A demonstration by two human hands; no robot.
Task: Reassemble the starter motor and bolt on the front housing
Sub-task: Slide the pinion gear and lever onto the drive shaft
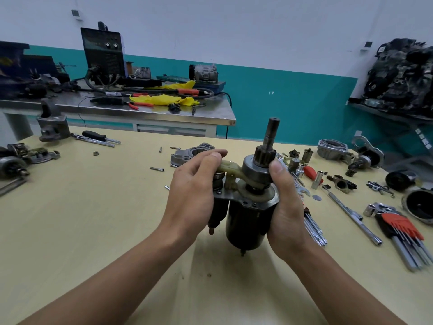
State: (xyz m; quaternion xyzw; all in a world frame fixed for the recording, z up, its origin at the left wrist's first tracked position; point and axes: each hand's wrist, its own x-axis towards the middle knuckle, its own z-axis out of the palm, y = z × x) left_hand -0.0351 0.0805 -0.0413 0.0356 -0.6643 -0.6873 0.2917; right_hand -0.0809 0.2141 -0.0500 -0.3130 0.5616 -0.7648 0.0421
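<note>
1. Two hands hold the starter motor [248,221] upright over the table [93,219] — the left hand [192,191] curls its fingers round the solenoid side, and the right hand [284,207] wraps the black body.
2. The pinion [264,156] and fork [230,170] appear seated. The front housing [187,156] lies on the table behind them, with bolts [156,169] loose nearby — fitting remains.

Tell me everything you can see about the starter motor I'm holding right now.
The starter motor stands upright over the yellowish table. Its body is a black cylinder topped by a grey metal plate; a smaller dark solenoid sits beside it. A dark shaft rises from a toothed pinion on a grey drum. A cream plastic fork lever reaches from solenoid to drum. Its gear end stands uncovered. The left hand grips the solenoid side, the right hand the body.
</note>
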